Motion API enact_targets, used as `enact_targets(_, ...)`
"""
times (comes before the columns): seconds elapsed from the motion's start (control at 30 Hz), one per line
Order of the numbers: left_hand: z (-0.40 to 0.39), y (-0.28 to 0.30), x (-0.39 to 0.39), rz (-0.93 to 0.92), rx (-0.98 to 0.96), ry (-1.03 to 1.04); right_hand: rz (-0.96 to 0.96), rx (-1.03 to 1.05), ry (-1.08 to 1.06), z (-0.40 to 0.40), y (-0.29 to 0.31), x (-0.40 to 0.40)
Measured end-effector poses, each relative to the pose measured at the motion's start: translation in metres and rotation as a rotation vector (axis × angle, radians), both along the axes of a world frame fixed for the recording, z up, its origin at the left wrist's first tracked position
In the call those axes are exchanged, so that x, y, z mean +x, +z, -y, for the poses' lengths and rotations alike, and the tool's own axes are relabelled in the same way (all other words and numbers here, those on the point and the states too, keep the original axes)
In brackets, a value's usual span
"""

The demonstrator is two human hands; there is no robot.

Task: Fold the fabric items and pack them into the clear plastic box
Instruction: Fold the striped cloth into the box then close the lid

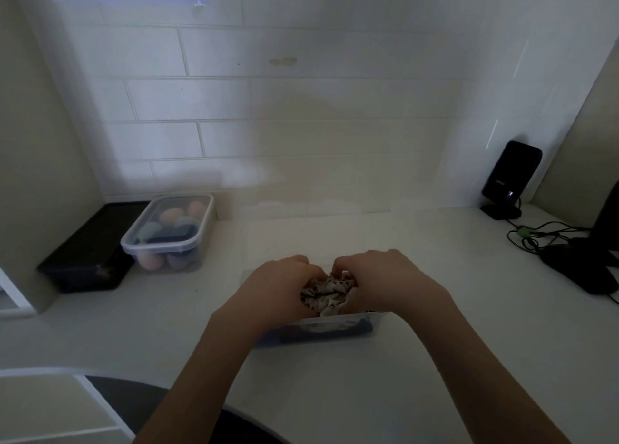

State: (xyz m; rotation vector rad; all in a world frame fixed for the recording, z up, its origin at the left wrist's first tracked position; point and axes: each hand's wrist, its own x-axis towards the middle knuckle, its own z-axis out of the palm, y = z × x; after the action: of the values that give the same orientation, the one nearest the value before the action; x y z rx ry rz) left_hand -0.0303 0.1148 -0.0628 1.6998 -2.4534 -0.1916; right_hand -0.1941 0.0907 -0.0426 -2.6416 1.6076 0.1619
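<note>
Both forearms are converging as left hand [281, 288] and right hand [378, 281] are gripping the patterned fabric [326, 293], pressing it into the clear plastic box [335, 326] near the counter's front edge; pressing evenly should keep the folds flat.

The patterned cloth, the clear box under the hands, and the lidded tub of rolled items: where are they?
patterned cloth [326, 294], head view, bunched middle between both hands.
clear box [335, 326], head view, near wall.
lidded tub [167, 226], head view, lid top.

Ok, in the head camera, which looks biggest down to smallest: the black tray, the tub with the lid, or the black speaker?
1. black tray
2. tub with the lid
3. black speaker

The tray and tub look close in size.
</note>
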Motion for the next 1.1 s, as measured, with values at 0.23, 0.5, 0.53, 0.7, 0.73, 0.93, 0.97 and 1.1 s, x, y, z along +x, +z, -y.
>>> enact_targets(0.23, 0.005, -0.004, 0.001, 0.016, 0.069, 0.002, -0.058, 0.0, -0.046, 0.0, 0.0, 0.004)
enact_targets(0.5, 0.001, 0.006, 0.023, -0.127, 0.216, -0.047, 0.102, 0.163, -0.103, 0.002, 0.01, -0.008)
enact_targets(0.53, 0.0, 0.01, 0.029, -0.193, 0.263, -0.044, 0.099, 0.16, -0.091, 0.002, 0.01, -0.007)
enact_targets(0.7, -0.007, 0.021, 0.056, -0.487, 0.26, -0.032, 0.101, 0.113, -0.04, -0.003, 0.019, -0.009)
enact_targets(0.73, -0.007, 0.022, 0.06, -0.508, 0.194, -0.001, 0.115, 0.097, -0.035, -0.005, 0.023, -0.01)
enact_targets(0.93, -0.014, 0.025, 0.065, -0.476, 0.036, 0.096, 0.23, -0.074, 0.022, -0.006, 0.028, -0.005)
enact_targets(0.97, -0.015, 0.024, 0.062, -0.454, 0.051, 0.095, 0.264, -0.067, 0.048, -0.005, 0.027, -0.003)
enact_targets(1.1, -0.016, 0.019, 0.055, -0.394, 0.085, 0.132, 0.322, 0.1, 0.178, -0.005, 0.014, 0.008)
